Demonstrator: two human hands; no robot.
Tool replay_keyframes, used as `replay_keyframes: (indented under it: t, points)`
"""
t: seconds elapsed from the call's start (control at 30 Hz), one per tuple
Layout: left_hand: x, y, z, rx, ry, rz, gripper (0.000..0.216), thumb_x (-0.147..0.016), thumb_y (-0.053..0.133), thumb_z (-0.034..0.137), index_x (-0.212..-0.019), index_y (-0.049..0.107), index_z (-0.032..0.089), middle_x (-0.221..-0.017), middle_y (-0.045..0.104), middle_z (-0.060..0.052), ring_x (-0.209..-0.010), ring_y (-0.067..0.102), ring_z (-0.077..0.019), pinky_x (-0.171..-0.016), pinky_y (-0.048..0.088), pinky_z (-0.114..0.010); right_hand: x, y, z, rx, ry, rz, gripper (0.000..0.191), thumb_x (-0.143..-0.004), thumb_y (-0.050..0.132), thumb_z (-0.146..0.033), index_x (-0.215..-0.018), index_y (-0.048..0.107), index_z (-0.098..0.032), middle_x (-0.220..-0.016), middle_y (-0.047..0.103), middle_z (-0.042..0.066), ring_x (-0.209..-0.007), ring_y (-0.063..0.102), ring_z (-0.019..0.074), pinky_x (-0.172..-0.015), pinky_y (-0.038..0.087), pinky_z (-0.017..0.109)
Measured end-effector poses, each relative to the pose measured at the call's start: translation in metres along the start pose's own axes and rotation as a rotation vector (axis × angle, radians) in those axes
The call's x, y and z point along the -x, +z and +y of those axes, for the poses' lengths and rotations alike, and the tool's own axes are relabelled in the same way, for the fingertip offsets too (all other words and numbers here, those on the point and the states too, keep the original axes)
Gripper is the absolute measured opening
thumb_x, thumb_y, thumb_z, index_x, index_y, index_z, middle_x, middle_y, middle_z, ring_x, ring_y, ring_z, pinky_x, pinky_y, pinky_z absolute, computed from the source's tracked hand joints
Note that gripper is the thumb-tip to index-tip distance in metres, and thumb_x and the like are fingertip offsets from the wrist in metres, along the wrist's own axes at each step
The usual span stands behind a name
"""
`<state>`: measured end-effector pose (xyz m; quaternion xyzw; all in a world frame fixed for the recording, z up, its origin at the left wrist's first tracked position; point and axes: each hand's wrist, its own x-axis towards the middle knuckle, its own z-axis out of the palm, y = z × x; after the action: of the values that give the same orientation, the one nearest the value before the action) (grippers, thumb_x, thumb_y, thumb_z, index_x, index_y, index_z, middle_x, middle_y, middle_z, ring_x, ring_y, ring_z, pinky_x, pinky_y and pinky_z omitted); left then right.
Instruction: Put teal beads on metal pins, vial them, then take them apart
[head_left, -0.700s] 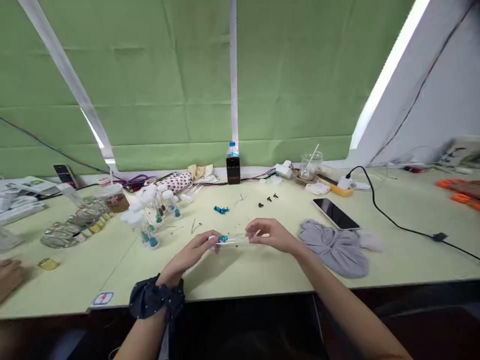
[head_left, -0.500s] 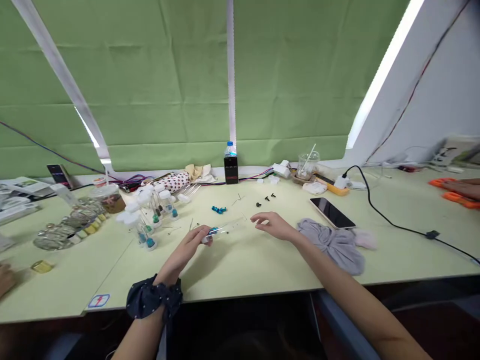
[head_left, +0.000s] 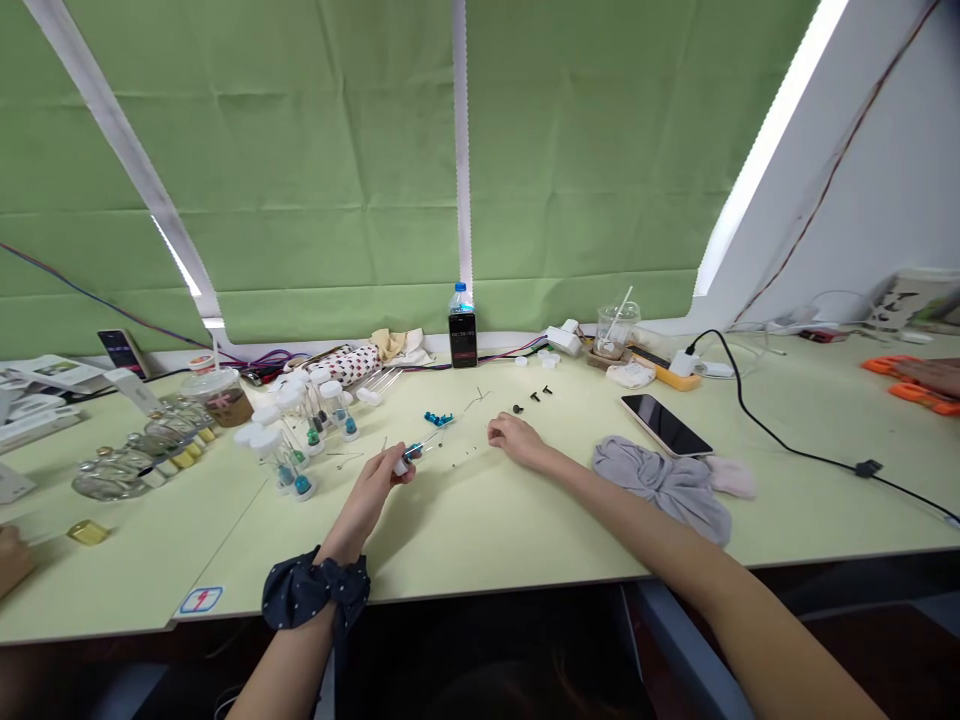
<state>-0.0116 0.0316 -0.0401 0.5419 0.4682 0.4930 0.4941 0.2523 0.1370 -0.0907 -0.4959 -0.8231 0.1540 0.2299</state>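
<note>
My left hand (head_left: 381,482) is closed around the end of a clear tube (head_left: 427,443) with a white cap and something blue inside. It tilts up and away over the table. My right hand (head_left: 517,440) is low over the table to the right of the tube, its fingers curled together; whatever they pinch, if anything, is hidden. Past the tube lies a small heap of blue pieces (head_left: 438,419), with thin metal wires (head_left: 477,398) beyond. Several black screw-like pieces (head_left: 535,397) lie behind my right hand. Tiny dark bits are scattered between my hands.
Capped clear tubes (head_left: 289,440) stand upright on the left, beside glass bottles (head_left: 142,458). A phone (head_left: 666,425) and grey cloth (head_left: 660,485) lie right. A phone showing a timer (head_left: 463,342) leans at the back. Another person's hand (head_left: 937,375) is near orange scissors (head_left: 922,397).
My right hand has moved slightly left and down, and its fingers have curled in. My left hand has shifted a little left, with the tube now pointing more upward.
</note>
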Motion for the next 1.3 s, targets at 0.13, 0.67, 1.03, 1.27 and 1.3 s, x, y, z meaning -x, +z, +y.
replay_keyframes:
  t: [0.13, 0.67, 1.03, 1.27, 1.3]
  points:
    - [-0.001, 0.000, -0.004, 0.008, -0.003, 0.001, 0.037, -0.082, 0.050, 0.049, -0.072, 0.060, 0.015, -0.065, 0.052, -0.001, -0.066, 0.045, -0.0138, -0.069, 0.039, -0.026, 0.000, 0.002, 0.003, 0.034, -0.034, -0.018, 0.010, -0.084, 0.052, -0.013, -0.075, 0.056, -0.017, -0.089, 0.052, 0.002, -0.071, 0.050, 0.0102, -0.064, 0.032, 0.023]
    - [-0.001, 0.001, 0.002, -0.047, -0.028, 0.011, 0.037, -0.080, 0.051, 0.050, -0.078, 0.063, 0.015, -0.065, 0.055, -0.002, -0.064, 0.048, -0.0145, -0.066, 0.040, -0.026, 0.017, -0.045, -0.043, -1.255, -0.003, -0.149, 0.028, -0.081, 0.057, -0.044, -0.081, 0.048, -0.017, -0.074, 0.036, -0.001, -0.058, 0.031, 0.0085, -0.047, 0.023, 0.020]
    - [0.006, 0.006, 0.009, -0.071, 0.021, -0.122, 0.035, -0.082, 0.049, 0.049, -0.074, 0.061, 0.017, -0.067, 0.055, -0.002, -0.069, 0.051, -0.0158, -0.073, 0.041, -0.027, 0.025, -0.037, -0.056, -1.291, 0.044, -0.314, 0.031, -0.074, 0.066, -0.044, -0.073, 0.049, -0.017, -0.071, 0.039, -0.001, -0.058, 0.032, 0.0080, -0.046, 0.024, 0.019]
    - [0.006, 0.004, 0.006, -0.097, 0.033, -0.140, 0.035, -0.083, 0.049, 0.048, -0.078, 0.061, 0.016, -0.071, 0.056, -0.003, -0.070, 0.051, -0.0153, -0.073, 0.041, -0.028, 0.024, -0.029, -0.059, -1.118, 0.025, -0.038, 0.035, -0.065, 0.071, -0.046, -0.072, 0.055, -0.016, -0.062, 0.042, -0.004, -0.050, 0.034, 0.0058, -0.043, 0.029, 0.020]
    - [0.006, 0.004, 0.006, -0.099, 0.029, -0.150, 0.034, -0.084, 0.049, 0.048, -0.078, 0.061, 0.016, -0.072, 0.056, -0.003, -0.071, 0.051, -0.0152, -0.073, 0.041, -0.028, 0.024, -0.029, -0.059, -1.109, 0.026, -0.024, 0.035, -0.064, 0.072, -0.046, -0.071, 0.056, -0.016, -0.062, 0.044, -0.004, -0.050, 0.035, 0.0059, -0.042, 0.029, 0.020]
